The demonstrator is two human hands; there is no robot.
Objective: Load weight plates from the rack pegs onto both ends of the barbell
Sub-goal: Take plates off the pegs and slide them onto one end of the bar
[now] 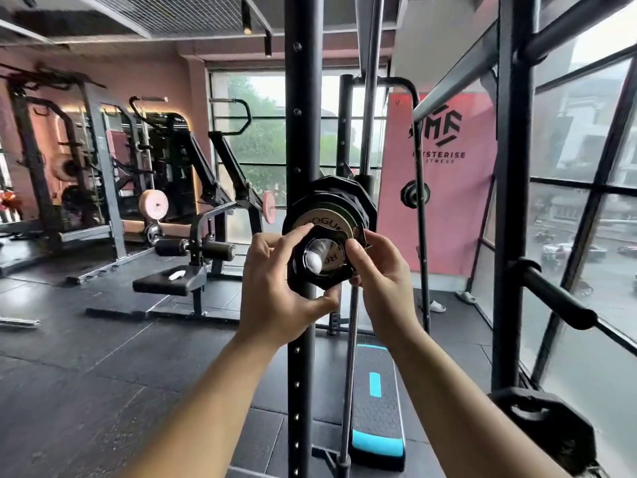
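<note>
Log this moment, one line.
left hand: grips black collar | right hand: grips collar | collar: around barbell sleeve end | plates: loaded behind it

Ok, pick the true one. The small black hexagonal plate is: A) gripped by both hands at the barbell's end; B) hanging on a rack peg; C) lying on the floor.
A: left hand and right hand both grip the small black plate, the barbell's end showing through its hole.

The left hand (pixel 272 284) and the right hand (pixel 382 281) both grip a black six-sided clamp ring (pixel 322 279) on the shiny silver barbell end (pixel 319 255). Just behind it sit a round grey metal plate (pixel 331 215) and bigger black many-sided plates (pixel 344 189).
</note>
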